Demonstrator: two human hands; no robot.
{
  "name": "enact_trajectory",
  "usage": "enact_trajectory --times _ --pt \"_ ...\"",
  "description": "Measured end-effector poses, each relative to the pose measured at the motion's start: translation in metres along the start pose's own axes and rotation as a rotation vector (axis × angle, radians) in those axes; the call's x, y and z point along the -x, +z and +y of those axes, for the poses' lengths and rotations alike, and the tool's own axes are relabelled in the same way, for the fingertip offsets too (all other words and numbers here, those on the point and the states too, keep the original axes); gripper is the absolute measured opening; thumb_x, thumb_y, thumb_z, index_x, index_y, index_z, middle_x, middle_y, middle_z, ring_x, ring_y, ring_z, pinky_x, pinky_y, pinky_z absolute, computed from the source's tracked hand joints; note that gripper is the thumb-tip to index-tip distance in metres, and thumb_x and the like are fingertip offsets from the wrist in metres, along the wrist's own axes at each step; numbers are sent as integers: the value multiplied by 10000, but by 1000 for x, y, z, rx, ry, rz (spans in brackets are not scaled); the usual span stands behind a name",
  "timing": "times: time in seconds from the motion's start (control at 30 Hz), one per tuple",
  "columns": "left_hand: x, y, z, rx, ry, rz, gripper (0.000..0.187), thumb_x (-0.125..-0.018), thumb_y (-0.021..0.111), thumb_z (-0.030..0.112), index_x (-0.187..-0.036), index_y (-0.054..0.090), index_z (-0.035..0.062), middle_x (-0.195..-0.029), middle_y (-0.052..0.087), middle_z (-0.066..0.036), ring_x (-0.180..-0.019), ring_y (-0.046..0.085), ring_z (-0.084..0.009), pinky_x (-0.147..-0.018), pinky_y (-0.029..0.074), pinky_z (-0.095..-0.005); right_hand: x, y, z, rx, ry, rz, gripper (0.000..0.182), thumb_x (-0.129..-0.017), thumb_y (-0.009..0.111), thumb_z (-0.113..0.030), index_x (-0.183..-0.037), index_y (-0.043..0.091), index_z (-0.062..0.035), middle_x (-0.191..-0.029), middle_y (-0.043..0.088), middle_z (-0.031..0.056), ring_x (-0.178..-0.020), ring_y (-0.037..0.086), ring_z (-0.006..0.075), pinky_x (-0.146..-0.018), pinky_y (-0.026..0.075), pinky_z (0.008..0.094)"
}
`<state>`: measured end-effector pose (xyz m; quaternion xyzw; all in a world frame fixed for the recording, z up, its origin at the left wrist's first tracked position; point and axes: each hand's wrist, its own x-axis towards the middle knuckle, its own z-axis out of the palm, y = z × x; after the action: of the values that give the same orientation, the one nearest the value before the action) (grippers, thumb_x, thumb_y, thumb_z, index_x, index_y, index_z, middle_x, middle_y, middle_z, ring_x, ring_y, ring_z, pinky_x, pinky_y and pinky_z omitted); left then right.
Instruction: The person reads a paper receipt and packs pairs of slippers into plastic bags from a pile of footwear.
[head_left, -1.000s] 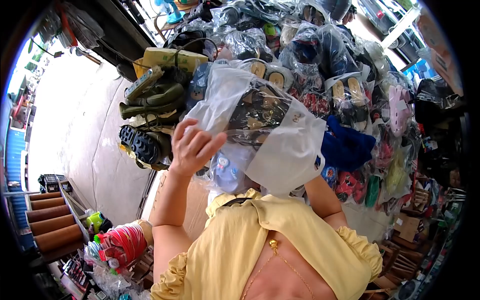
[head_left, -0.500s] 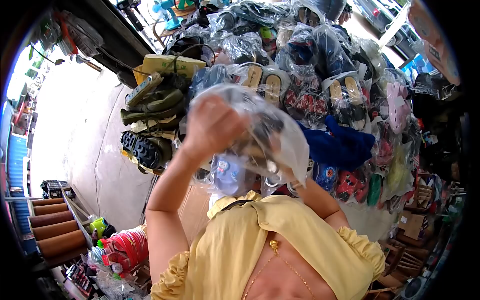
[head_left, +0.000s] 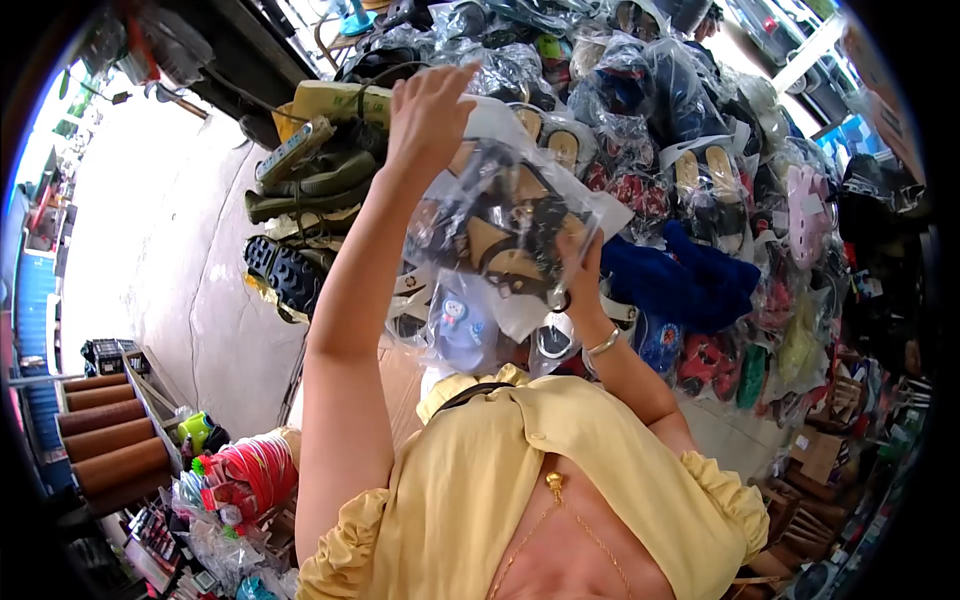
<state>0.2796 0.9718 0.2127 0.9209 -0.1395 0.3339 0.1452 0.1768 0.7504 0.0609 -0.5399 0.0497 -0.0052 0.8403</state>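
Note:
A clear plastic bag with black-and-tan sandals in it is held up in front of my chest. My right hand grips its right side, with the fingers partly behind the plastic. My left hand is raised at the bag's upper left, fingers apart and pointing up and right. Whether it touches the pale upper edge of the bag is hard to tell. Just below the bag lies a lilac slipper wrapped in plastic.
Bagged footwear is heaped ahead, including red patterned shoes and a pink clog. Dark blue cloth lies right of the bag. Olive shoes are stacked at left, beside concrete floor. Brown rolls stand lower left.
My left hand has moved up and its fingers have spread. The bag has turned, so the sandals show more plainly. My right hand has come into clearer view on the bag's right side.

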Motion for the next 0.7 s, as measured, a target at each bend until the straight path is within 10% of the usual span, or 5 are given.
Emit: enact_trajectory --times 0.17,0.33,0.53,0.63,0.7 --pt "74 -25 29 246 -118 250 589 -868 684 287 -1359 469 41 -1322 518 -174 -1239 442 -383 -1053 320 -482 -1 -22 -3 -380 187 -22 322 -975 572 -194 -1231 406 -93 -1173 541 65 -1020 574 155 -825 532 321" --pt "190 18 117 847 -574 148 1220 -742 824 367 -1509 -67 40 -1576 -8 -210 -1457 8 -364 -1158 101 -465 -1 3 3 -226 29 115 375 -976 569 -220 -1274 363 -127 -1228 509 82 -1084 555 189 -876 526 350" --pt "239 35 107 1417 -981 -247 357 -900 669 78 -1176 442 74 -1088 549 -19 -982 525 -95 -830 431 -250 -7 20 18 -426 162 194 373 -970 571 -229 -1267 377 -114 -1233 515 87 -1052 574 214 -859 522 354" --pt "232 12 122 1521 -1007 -333 169 -908 634 22 -970 492 89 -910 546 43 -796 516 -29 -679 434 -199 -7 11 10 901 -413 -92 435 -931 597 -158 -1305 452 13 -1101 646 158 -958 645 245 -872 503 353" --pt "234 6 110 1509 -1030 -324 170 -902 633 15 -971 496 88 -919 563 33 -783 534 -33 -668 445 -199 -12 29 3 109 -96 -1 467 -898 610 -118 -1306 441 34 -1147 617 199 -1004 623 279 -889 485 384"
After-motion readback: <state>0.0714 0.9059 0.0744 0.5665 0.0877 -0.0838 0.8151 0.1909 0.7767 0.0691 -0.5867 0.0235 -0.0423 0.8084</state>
